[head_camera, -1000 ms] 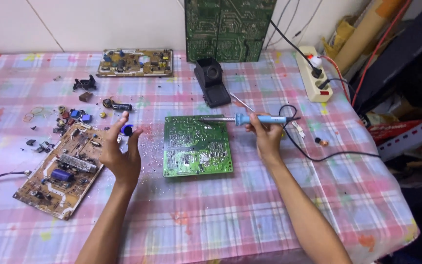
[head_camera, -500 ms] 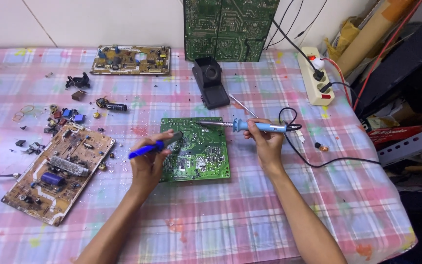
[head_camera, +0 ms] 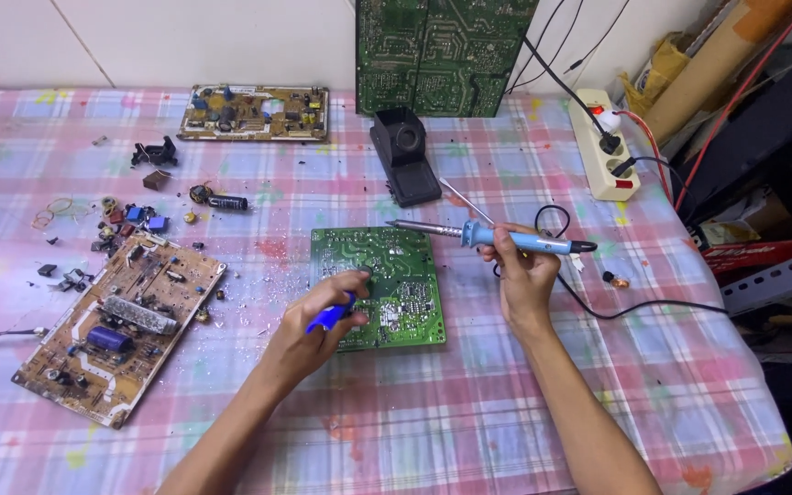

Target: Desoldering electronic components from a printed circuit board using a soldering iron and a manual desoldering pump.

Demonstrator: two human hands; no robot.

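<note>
Two arms enter from the bottom edge of the frame, one from lower left of centre, one from lower right. Both forearms are bare along their full visible length; no sleeve or cuff shows anywhere in view. Left hand (head_camera: pixel 318 316): bare, no glove, no ring or band seen on the fingers that show. Right hand (head_camera: pixel 520 275): bare, no glove, no ring seen. Both wrists are bare, with no watch, strap or bracelet. Nails appear short and unpainted, though detail is too small to confirm. Upper arms and clothing lie outside the frame.
</note>
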